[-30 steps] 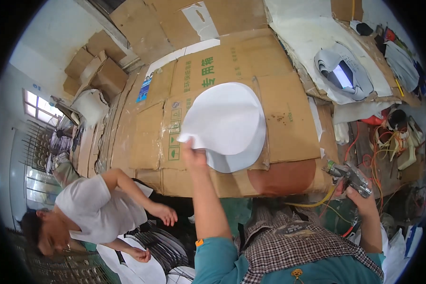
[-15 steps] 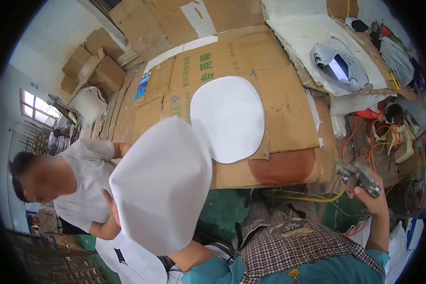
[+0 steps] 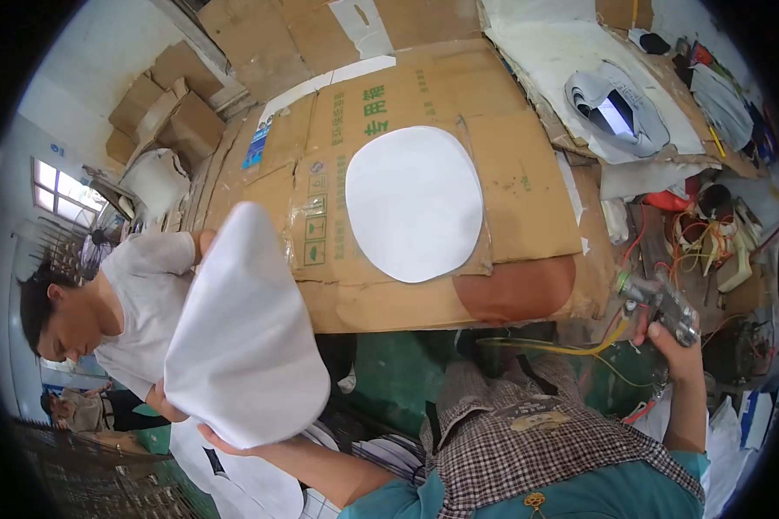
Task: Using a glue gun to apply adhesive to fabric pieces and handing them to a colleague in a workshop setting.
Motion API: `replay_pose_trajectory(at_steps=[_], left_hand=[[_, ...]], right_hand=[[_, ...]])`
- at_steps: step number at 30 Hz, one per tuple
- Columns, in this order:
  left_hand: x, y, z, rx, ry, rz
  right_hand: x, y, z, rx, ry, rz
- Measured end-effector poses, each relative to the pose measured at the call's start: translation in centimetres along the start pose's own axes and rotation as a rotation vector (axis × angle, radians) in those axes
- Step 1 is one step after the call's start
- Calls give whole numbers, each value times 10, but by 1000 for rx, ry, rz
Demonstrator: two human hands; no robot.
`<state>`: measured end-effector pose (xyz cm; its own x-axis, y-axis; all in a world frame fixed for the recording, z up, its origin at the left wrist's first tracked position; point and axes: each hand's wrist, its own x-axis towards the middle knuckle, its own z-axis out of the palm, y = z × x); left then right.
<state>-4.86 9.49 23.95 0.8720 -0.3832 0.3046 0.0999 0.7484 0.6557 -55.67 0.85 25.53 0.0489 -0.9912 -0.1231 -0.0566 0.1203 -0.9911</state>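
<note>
White sheet (image 3: pixel 251 337) held in the left hand (image 3: pixel 227 439), spray gun (image 3: pixel 658 303) clasped in the right hand (image 3: pixel 677 342).
The sheet is spread above the left grip, which is partly hidden; beyond that grip, rightward, a second sheet (image 3: pixel 415 204) is laid on cardboard (image 3: pixel 528 199).

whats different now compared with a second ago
The left hand has moved the top white sheet leftward off the cardboard; a co-worker's hand is now at its lower left edge. The other white sheet stays on the cardboard, and the right hand still holds the metal tool.
</note>
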Motion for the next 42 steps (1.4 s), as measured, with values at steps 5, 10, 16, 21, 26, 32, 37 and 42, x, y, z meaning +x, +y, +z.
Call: replay_pose_trajectory(at_steps=[5, 10, 16, 21, 26, 32, 37, 42], left_hand=[[22, -39, -66, -309, 674, 31], [7, -142, -136, -399, 402, -607], [-27, -242, -68, 232, 349, -787], [-41, -311, -48, 711, 49, -833], [-58, -335, -18, 1305, -197, -610], [-64, -354, -23, 1677, -318, -379], [-53, -356, -25, 1739, -335, -484], [-51, -352, -14, 1757, -337, -453]], right_hand=[[1, -13, 8, -35, -168, -18], [-13, -10, -18, -136, -41, -20], [-9, -6, 0, -64, -208, 28], [13, -6, 15, 39, -12, -22], [8, -8, -12, -39, -143, 6], [22, -8, -16, -59, 26, -10], [31, -19, -27, -196, -74, 29], [44, -13, -11, -99, -212, 55]])
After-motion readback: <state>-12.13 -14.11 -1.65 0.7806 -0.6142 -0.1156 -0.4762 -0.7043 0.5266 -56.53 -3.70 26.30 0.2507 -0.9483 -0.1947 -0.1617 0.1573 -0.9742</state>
